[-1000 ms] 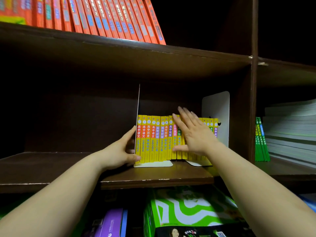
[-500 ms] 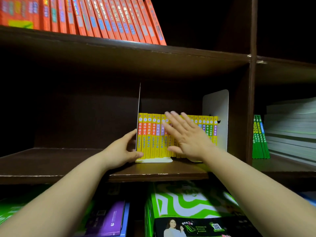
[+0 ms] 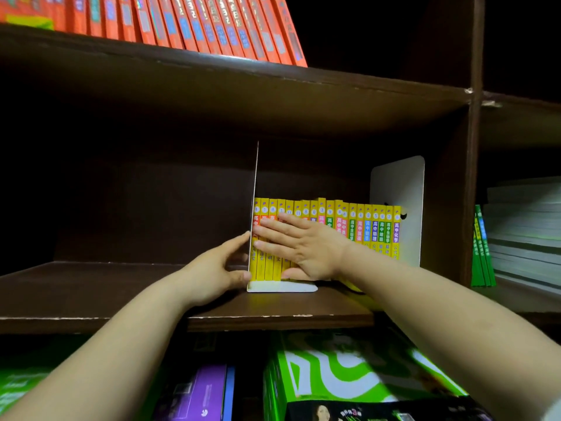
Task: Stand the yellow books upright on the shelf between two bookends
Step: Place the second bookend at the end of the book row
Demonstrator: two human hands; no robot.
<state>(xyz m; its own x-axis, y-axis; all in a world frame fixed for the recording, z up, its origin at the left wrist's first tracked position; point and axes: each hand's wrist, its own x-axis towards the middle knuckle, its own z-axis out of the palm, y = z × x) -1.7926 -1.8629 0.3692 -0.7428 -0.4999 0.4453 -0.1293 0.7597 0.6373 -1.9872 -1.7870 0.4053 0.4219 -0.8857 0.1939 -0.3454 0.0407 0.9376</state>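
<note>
Yellow books (image 3: 358, 226) standing upright in a tight row on the dark wooden shelf (image 3: 273, 311), spines facing out, right in the middle of the view. At the row's nine o'clock end stands the left bookend (image 3: 254, 208), a thin white plate seen nearly edge-on, its flat foot poking out under the first few books. At the three o'clock end the right bookend (image 3: 400, 183) rises taller than the books, its broad white face turned toward us, touching or just beside the last book.

Left hand (image 3: 212, 268) is cupped against the outer side of the left bookend, fingers up along the plate and thumb down near the foot: a loose, open brace, not a closed grasp. Right hand (image 3: 303, 247) lies flat and spread across the spines of the books nearest that bookend, fingertips pointing to nine o'clock, palm pressing on them, holding nothing.

Up at twelve o'clock, a row of red books (image 3: 188, 22) leans on the shelf above. Off at three o'clock, past the upright divider, green books (image 3: 481, 247) stand beside a stack of pale paper (image 3: 525, 232). Down at six o'clock, a green and white box (image 3: 349, 372) and a purple box (image 3: 200, 393) sit on the level below.
</note>
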